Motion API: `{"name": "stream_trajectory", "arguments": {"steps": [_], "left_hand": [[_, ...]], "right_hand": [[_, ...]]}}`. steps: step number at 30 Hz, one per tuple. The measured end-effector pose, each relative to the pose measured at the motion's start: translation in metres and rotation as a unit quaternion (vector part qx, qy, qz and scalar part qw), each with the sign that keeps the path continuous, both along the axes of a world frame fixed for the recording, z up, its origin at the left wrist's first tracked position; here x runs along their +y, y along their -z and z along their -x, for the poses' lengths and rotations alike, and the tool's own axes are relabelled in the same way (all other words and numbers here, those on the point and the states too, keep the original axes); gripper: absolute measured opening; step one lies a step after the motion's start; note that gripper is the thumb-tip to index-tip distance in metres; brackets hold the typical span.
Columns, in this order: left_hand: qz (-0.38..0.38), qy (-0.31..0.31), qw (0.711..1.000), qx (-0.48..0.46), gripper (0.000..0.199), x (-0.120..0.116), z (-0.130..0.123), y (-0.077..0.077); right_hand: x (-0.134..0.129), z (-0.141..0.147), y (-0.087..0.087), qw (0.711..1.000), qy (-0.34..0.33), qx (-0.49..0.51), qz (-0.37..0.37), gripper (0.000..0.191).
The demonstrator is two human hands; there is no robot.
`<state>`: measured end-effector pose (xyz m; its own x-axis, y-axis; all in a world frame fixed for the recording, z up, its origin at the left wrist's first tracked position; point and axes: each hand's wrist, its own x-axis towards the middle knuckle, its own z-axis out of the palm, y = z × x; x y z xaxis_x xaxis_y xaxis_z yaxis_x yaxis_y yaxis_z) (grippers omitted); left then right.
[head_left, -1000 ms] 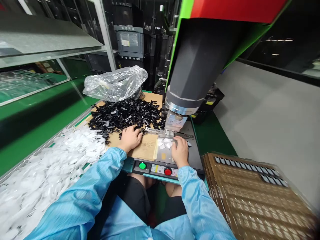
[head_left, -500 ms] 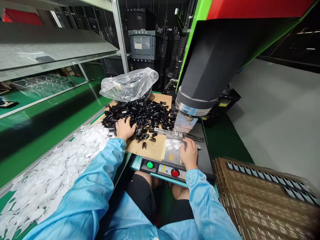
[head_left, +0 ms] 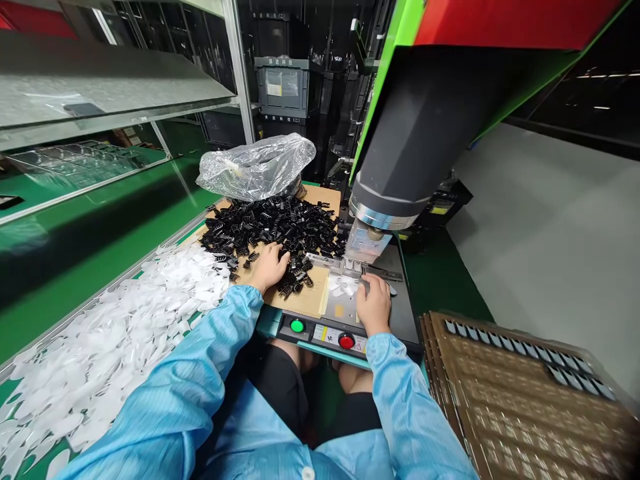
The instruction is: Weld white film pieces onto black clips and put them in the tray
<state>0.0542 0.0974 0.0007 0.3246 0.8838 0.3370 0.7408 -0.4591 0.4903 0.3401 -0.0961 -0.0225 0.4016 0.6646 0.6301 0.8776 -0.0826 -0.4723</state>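
Observation:
My left hand lies palm down at the near edge of a heap of small black clip-like plastic parts, thumb apart from the fingers. Some loose black parts lie just to its right on the brown cardboard. My right hand rests on the machine's dark base plate, its bent fingers against the metal fixture; whatever is under the fingertips is hidden. Several white flat pieces lie left of that hand, below the clear-looking block of the press head.
White thin pieces are heaped on the left bench. A clear plastic bag stands behind the black parts. A green button and a red button face me. The machine head overhangs; stacked brown trays stand at right.
My left hand has moved right and toward me, and black parts have shifted the same way over the cardboard. My right hand stays at the fixture. The view has turned slightly.

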Motion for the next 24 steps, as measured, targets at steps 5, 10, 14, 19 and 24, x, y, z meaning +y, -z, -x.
{"name": "stream_trajectory", "arguments": {"steps": [5,10,14,19,24], "left_hand": [[-0.077,0.017,0.997,0.009,0.039,-0.021,0.034,-0.022],[-0.034,0.061,0.996,0.055,0.031,-0.069,0.06,-0.03],[0.025,0.14,0.988,0.064,0.021,-0.1,0.048,-0.016],[-0.004,0.147,0.986,0.073,0.011,-0.089,0.033,0.001],[-0.037,0.158,0.985,0.061,0.01,-0.076,0.035,0.006]], "right_hand": [[-0.004,0.004,-0.005,1.0,-0.014,-0.027,0.001,0.028],[0.001,0.043,-0.018,0.992,-0.098,-0.069,0.045,0.03],[0.02,0.092,-0.022,0.98,-0.136,-0.087,0.116,0.03],[0.041,0.117,-0.016,0.971,-0.118,-0.113,0.176,0.023],[0.035,0.112,-0.012,0.978,-0.092,-0.099,0.159,0.022]]}}
